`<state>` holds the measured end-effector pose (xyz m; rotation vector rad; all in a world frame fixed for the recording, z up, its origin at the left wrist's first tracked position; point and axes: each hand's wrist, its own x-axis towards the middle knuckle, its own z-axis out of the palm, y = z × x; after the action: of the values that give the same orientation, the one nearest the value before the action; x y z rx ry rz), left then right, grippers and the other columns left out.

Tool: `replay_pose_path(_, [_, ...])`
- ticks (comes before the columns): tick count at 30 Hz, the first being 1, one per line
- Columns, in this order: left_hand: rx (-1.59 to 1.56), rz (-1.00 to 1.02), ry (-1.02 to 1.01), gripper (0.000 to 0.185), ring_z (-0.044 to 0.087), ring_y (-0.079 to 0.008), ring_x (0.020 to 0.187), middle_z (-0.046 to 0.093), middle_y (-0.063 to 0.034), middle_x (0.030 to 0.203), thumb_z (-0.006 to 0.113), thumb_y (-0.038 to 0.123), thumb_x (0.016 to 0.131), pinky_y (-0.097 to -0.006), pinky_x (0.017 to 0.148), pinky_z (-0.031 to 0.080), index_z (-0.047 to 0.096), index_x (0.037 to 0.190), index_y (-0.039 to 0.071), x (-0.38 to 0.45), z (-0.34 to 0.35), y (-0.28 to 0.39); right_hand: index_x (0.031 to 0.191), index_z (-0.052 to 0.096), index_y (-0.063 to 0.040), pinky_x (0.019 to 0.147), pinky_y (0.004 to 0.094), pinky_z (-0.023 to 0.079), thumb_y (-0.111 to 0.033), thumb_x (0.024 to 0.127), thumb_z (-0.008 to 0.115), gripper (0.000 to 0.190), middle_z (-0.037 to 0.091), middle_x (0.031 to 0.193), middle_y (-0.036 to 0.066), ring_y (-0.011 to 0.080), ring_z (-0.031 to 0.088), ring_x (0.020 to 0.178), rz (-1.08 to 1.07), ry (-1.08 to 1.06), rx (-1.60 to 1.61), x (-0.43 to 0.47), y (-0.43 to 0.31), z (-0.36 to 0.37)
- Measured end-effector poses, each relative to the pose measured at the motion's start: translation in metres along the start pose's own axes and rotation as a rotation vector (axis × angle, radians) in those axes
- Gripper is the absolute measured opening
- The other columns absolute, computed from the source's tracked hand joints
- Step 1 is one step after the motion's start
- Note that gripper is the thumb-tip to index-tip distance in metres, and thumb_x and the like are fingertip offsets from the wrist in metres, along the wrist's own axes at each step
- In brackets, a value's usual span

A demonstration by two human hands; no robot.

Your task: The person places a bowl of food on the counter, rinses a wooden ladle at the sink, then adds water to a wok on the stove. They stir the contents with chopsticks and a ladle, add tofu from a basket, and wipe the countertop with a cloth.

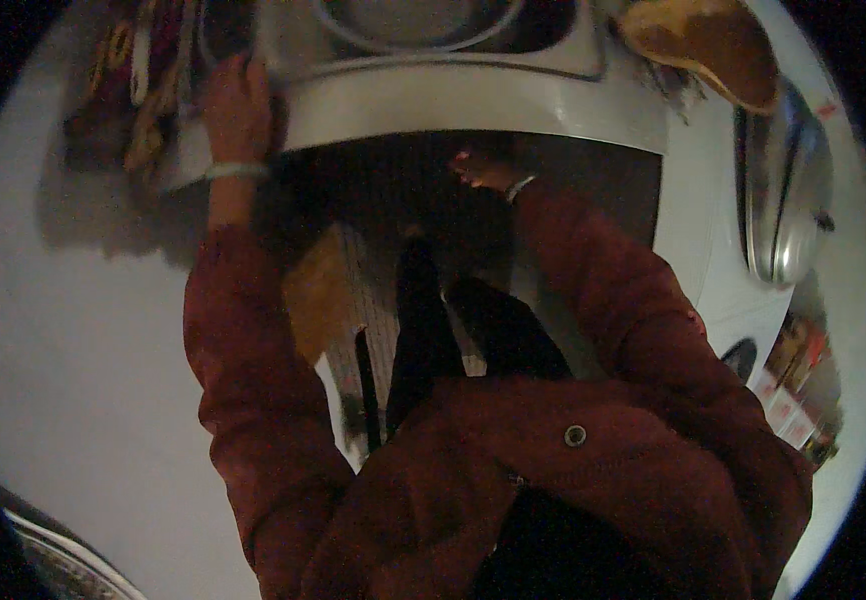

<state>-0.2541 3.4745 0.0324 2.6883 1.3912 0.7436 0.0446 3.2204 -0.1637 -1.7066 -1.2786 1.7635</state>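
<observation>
My left hand rests at the left end of a pale counter's front edge, beside a metal sink or hob surround; whether it grips anything is hidden by blur. Below that edge, my right hand is in front of a dark opening under the counter. Its fingers look curled, but deep shadow hides whether they hold something. A large round metal rim lies within the surround, straight ahead of me.
Blurred long utensils stand or hang left of my left hand. To the right are a brown curved object and a shiny metal vessel. A tan panel is near my legs. A metal rim shows lower left.
</observation>
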Motion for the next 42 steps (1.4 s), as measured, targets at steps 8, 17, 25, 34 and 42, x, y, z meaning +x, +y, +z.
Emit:
replay_pose_path(8, [-0.522, -0.055, 0.064, 0.04, 0.062, -0.0293, 0.1, 0.062, -0.0187, 0.117, 0.05, 0.033, 0.097, -0.0407, 0.09, 0.048, 0.057, 0.125, 0.006, 0.012, 0.001, 0.029, 0.1, 0.062, -0.009, 0.058, 0.0322, 0.048, -0.04, 0.093, 0.058, 0.032, 0.06, 0.078, 0.003, 0.0142, 0.058, 0.069, 0.062, 0.17, 0.362, 0.079, 0.001, -0.018])
replay_pose_path(17, [-0.09, 0.201, 0.245, 0.03, 0.059, -0.0362, 0.091, 0.062, -0.0204, 0.102, 0.048, 0.023, 0.099, -0.042, 0.083, 0.047, 0.058, 0.113, -0.002, 0.024, 0.007, 0.079, 0.096, 0.062, -0.008, 0.056, 0.0315, 0.047, -0.04, 0.093, 0.058, 0.032, 0.059, 0.075, 0.003, 0.0139, 0.057, 0.067, 0.011, 0.212, 0.328, 0.132, -0.006, -0.058])
replay_pose_path(25, [-0.496, -0.194, 0.102, 0.022, 0.062, -0.0277, 0.085, 0.064, -0.0174, 0.098, 0.06, 0.008, 0.088, -0.0339, 0.072, 0.049, 0.061, 0.109, 0.001, 0.026, -0.005, 0.091, 0.092, 0.062, -0.008, 0.055, 0.0308, 0.046, -0.04, 0.093, 0.058, 0.032, 0.058, 0.072, 0.003, 0.0137, 0.056, 0.065, 0.032, 0.327, 0.264, 0.177, -0.004, -0.065])
replay_pose_path(34, [-0.553, -0.311, 0.038, 0.029, 0.062, -0.0233, 0.098, 0.064, -0.0151, 0.113, 0.058, 0.005, 0.089, -0.0317, 0.085, 0.048, 0.061, 0.118, 0.001, 0.034, -0.004, 0.1, 0.088, 0.062, -0.008, 0.054, 0.03, 0.045, -0.04, 0.094, 0.057, 0.033, 0.057, 0.068, 0.003, 0.0134, 0.055, 0.062, 0.093, 0.395, 0.147, 0.192, -0.001, -0.031])
replay_pose_path(42, [-0.559, -0.335, -0.004, 0.03, 0.062, -0.0242, 0.104, 0.064, -0.0144, 0.117, 0.056, 0.004, 0.091, -0.0327, 0.09, 0.048, 0.061, 0.12, 0.001, 0.036, -0.001, 0.097, 0.084, 0.062, -0.007, 0.053, 0.0293, 0.044, -0.04, 0.094, 0.057, 0.035, 0.056, 0.065, 0.002, 0.0131, 0.054, 0.06, 0.104, 0.411, 0.104, 0.196, 0.0, -0.016])
